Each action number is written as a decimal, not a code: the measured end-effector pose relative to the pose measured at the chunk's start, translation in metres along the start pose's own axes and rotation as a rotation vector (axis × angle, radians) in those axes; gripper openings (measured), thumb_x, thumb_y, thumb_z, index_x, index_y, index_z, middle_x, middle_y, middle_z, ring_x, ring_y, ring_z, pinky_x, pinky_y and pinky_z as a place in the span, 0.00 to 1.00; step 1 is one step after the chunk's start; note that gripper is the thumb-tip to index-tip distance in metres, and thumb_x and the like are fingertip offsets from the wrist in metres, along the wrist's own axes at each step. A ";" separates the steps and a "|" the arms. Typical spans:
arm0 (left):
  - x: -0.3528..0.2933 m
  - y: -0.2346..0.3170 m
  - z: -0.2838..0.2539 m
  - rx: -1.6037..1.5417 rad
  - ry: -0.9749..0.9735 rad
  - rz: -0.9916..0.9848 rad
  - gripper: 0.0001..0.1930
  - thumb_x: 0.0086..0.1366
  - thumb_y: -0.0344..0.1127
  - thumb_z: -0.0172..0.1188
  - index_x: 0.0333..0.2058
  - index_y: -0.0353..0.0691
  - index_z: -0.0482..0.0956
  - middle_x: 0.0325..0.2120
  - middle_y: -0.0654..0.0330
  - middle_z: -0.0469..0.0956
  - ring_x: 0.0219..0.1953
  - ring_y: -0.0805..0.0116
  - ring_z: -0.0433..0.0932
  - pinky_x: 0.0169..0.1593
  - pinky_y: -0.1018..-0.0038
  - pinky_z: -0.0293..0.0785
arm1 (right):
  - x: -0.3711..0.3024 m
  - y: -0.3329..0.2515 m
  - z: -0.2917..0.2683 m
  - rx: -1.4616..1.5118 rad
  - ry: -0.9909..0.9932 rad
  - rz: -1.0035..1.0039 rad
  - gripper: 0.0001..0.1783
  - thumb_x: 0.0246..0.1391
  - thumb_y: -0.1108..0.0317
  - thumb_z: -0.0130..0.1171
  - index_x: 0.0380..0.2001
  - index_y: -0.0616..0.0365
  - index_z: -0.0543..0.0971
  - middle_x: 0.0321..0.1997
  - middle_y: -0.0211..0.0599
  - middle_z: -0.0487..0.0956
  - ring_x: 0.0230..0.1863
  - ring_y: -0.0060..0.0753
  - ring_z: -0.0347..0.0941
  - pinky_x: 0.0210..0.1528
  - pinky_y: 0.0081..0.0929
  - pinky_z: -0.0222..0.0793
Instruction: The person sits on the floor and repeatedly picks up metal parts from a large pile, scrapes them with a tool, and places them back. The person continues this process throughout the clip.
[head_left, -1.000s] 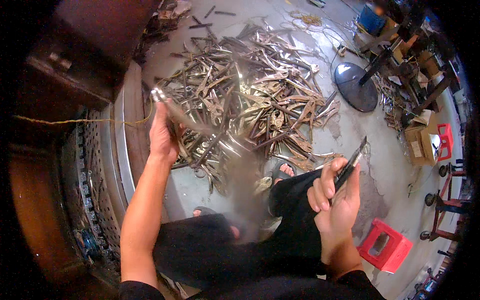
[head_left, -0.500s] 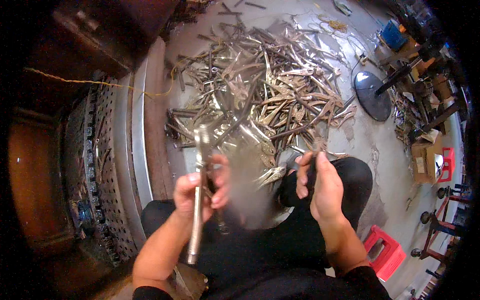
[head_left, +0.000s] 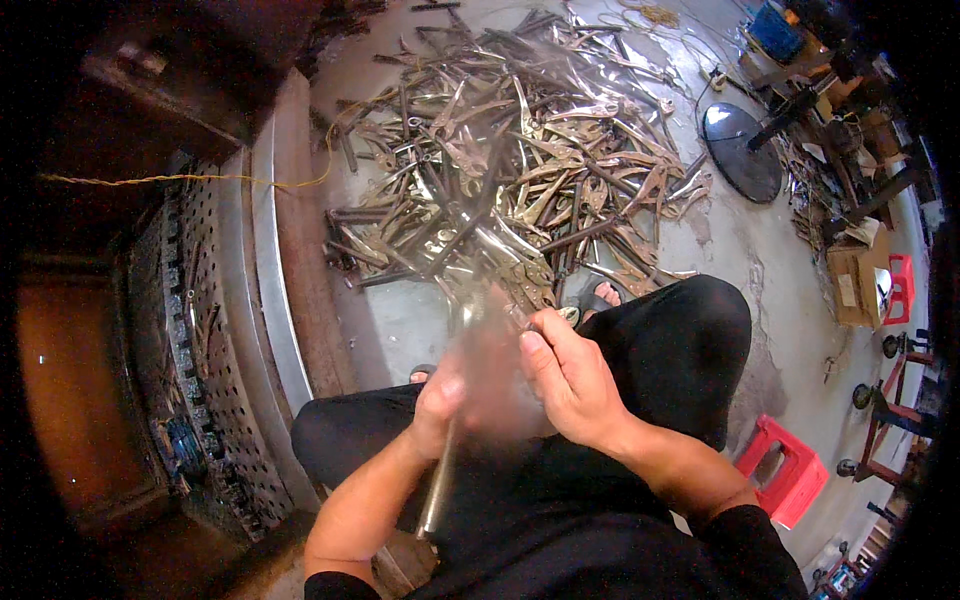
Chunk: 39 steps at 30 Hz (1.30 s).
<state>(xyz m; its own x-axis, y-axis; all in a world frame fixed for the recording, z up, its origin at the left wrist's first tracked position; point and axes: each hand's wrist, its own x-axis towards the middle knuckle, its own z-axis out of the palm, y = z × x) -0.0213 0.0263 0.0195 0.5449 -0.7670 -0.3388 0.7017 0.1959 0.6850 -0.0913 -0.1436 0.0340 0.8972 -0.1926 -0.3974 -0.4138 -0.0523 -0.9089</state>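
In my left hand (head_left: pixel 442 400), closed round it, is a silver locking-pliers body (head_left: pixel 436 492); its round tube-like end points down toward my lap. A hazy smear across the middle of the view hides its upper part and most of my left fingers. Beside it, to the right, my right hand (head_left: pixel 575 375) is closed with the thumb pressed forward. A bit of metal shows at its fingertips, but what it holds is too blurred to name. Beyond both hands, a large heap of loose locking-pliers parts (head_left: pixel 590 170) covers the floor.
A perforated metal bench (head_left: pixel 215 370) with a steel edge runs along my left. A yellow twisted cord (head_left: pixel 230 179) crosses it. To the right are a round black stand base (head_left: pixel 742 152), a cardboard box (head_left: pixel 857 280), a red plastic stool (head_left: pixel 780 472) and a wheeled frame (head_left: pixel 885 400).
Both hands have come together in front of my lap, the left moving right and the right moving left. The pliers body has moved with my left hand. My view has shifted slightly.
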 end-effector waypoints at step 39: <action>0.003 -0.018 0.005 0.547 -0.007 0.242 0.21 0.63 0.40 0.55 0.51 0.33 0.72 0.46 0.49 0.72 0.52 0.50 0.71 0.59 0.59 0.65 | -0.016 -0.001 0.031 0.168 0.140 0.014 0.18 0.70 0.56 0.45 0.43 0.60 0.74 0.31 0.52 0.77 0.34 0.55 0.75 0.35 0.46 0.69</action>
<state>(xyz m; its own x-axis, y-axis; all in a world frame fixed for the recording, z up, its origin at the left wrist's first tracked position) -0.0341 0.0171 0.0092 0.6552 -0.7444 -0.1289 0.2189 0.0237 0.9755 -0.1003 -0.1098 0.0369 0.8566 -0.3270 -0.3991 -0.3837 0.1133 -0.9165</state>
